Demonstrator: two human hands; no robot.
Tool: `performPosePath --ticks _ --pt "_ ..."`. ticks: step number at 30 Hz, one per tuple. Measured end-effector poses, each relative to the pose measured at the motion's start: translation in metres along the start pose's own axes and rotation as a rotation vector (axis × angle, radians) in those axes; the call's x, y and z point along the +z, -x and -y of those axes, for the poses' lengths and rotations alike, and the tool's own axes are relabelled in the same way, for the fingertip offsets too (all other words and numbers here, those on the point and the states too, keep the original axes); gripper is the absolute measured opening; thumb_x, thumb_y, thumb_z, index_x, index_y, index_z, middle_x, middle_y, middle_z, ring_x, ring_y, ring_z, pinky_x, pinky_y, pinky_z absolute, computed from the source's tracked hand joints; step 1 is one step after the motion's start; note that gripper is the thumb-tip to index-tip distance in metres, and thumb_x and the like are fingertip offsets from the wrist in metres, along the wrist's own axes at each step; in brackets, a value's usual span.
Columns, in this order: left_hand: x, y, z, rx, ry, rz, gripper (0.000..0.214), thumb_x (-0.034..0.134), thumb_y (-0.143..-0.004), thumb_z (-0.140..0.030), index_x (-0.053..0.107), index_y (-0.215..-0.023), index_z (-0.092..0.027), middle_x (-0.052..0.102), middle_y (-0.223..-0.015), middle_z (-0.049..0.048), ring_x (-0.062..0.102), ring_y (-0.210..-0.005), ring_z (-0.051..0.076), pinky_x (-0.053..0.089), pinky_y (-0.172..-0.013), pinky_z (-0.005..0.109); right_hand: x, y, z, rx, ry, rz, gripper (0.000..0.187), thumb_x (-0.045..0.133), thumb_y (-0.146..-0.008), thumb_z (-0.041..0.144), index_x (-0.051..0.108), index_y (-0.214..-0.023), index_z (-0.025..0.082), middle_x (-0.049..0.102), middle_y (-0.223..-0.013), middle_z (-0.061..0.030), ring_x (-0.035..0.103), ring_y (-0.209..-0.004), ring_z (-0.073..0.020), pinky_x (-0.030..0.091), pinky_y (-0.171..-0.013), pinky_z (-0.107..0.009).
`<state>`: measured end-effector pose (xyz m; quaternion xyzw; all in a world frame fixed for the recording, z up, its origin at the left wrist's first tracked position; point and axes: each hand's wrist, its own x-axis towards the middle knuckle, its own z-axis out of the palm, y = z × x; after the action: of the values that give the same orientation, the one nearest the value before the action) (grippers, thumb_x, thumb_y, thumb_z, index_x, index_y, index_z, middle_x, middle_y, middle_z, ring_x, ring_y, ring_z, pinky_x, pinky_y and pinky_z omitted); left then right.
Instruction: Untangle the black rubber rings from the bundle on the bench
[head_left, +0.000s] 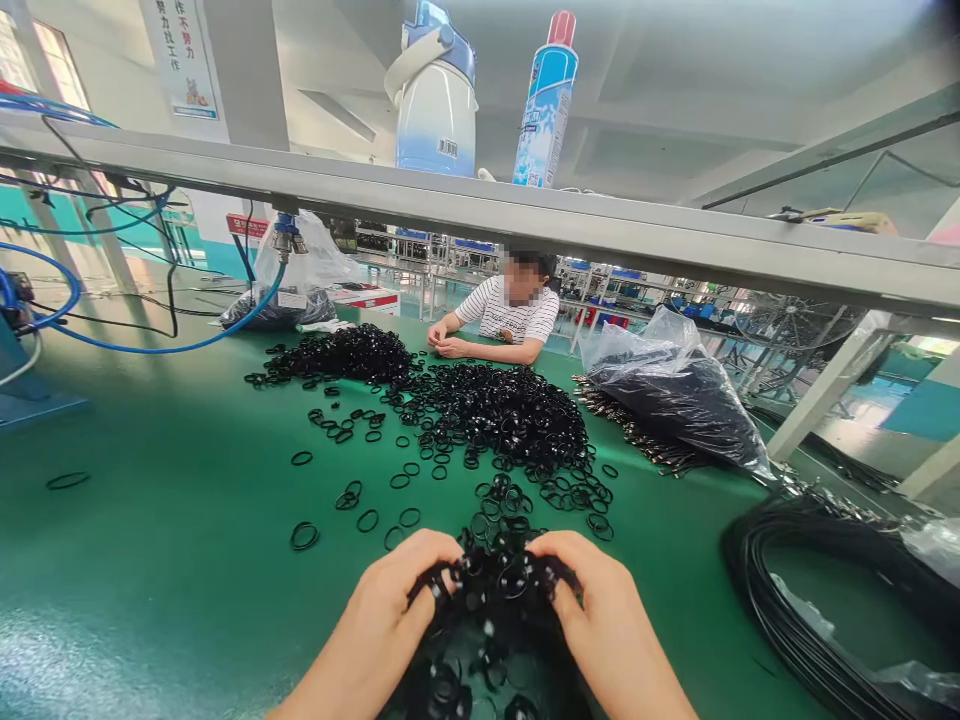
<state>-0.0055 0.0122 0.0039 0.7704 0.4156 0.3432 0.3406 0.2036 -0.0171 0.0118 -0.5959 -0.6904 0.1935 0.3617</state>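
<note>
The left hand (382, 610) and the right hand (600, 600) are both curled closed, gripping a clump of black rubber O-rings (487, 590) from either side. Their fingertips are buried among the rings and hard to make out. The forearms and the near end of the clump run off the bottom of the view. More rings lie heaped and scattered across the green table (150, 520). Beyond them, a co-worker (510, 315) in a striped shirt rests both forearms on the table. To the right, a clear plastic bag (675, 395) holds black parts that are hard to identify through the film, and a coil of black cable (787, 590) is cut off by the frame. Above, a grey metal shelf (480, 210) carries a white-and-blue flask (435, 110) with a barcode sticker and a blue spray can (546, 110). The can's label is unreadable, as are the Chinese characters on a wall poster (180, 55).
</note>
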Motion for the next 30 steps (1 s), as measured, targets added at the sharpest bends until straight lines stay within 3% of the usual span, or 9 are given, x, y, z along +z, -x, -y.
performPosePath --ticks 7,15,20,27,30 --pt "-0.008 0.000 0.006 0.036 0.096 -0.140 0.026 0.043 -0.084 -0.013 0.059 -0.093 -0.030 0.051 -0.121 -0.0010 0.051 -0.112 0.016 0.042 -0.092 0.026 -0.017 0.003 0.010 -0.083 -0.058 -0.050 0.046 0.036 -0.071 -0.005 0.060 -0.092 0.028 0.059 -0.115 0.0045 0.052 -0.111 -0.0121 0.037 -0.098 -0.027" --pt "-0.010 0.003 0.001 0.000 0.026 -0.152 0.029 0.042 -0.078 -0.012 0.062 -0.088 -0.031 0.058 -0.115 -0.0023 0.054 -0.110 0.017 0.042 -0.094 0.028 -0.016 0.002 0.012 0.018 -0.097 -0.141 0.024 0.050 -0.084 0.016 0.068 -0.085 0.030 0.066 -0.103 0.0030 0.059 -0.101 -0.0169 0.044 -0.088 -0.030" --pt "-0.011 0.006 0.006 0.011 0.001 -0.144 0.036 0.041 -0.076 -0.010 0.063 -0.091 -0.034 0.062 -0.115 -0.0058 0.055 -0.111 0.015 0.041 -0.098 0.025 -0.015 0.003 0.010 0.027 -0.043 -0.145 0.023 0.049 -0.088 0.026 0.070 -0.092 0.032 0.064 -0.115 0.0014 0.057 -0.108 -0.0204 0.041 -0.095 -0.038" --pt "-0.013 0.009 -0.003 0.089 -0.045 -0.159 0.042 0.037 -0.074 -0.006 0.064 -0.089 -0.035 0.060 -0.117 -0.0085 0.056 -0.109 0.012 0.043 -0.093 0.020 -0.018 0.003 0.015 -0.043 -0.114 -0.185 0.024 0.043 -0.090 0.019 0.065 -0.087 0.028 0.068 -0.094 0.0034 0.062 -0.090 -0.0145 0.048 -0.080 -0.026" --pt "-0.011 0.011 -0.007 0.093 -0.035 -0.150 0.045 0.036 -0.071 -0.005 0.064 -0.089 -0.035 0.058 -0.120 -0.0086 0.053 -0.113 0.013 0.040 -0.098 0.023 -0.017 0.003 0.012 -0.063 -0.059 -0.134 0.028 0.043 -0.085 0.011 0.064 -0.088 0.029 0.066 -0.106 0.0034 0.060 -0.100 -0.0149 0.046 -0.088 -0.028"
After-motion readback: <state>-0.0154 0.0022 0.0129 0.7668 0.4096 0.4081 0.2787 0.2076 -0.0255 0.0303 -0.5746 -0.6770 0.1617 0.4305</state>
